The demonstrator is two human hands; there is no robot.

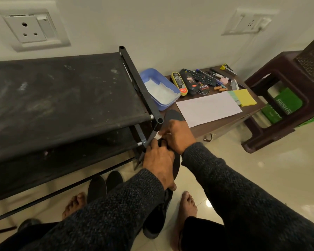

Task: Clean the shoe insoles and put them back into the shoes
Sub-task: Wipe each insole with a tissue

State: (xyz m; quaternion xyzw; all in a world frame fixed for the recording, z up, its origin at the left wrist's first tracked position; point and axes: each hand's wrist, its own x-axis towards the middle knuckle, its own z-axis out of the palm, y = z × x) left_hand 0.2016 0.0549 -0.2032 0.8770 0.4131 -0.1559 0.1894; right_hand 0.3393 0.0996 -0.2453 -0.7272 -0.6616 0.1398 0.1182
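Basically wiping: left hand (158, 163) grips the dark insole (173, 115) just right of the shoe rack (62, 98) corner; right hand (176, 136) pinches a white wipe (158, 136) against it. Best to hold firm, stroke along its length. Shoes (105, 185) wait below the rack.

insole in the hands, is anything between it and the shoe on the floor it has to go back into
Nothing visible lies between them. Both hands, left hand and right hand, hold the dark insole, with a white wipe at the fingertips. The shoe sits directly below on the floor, its opening mostly hidden by the left sleeve.
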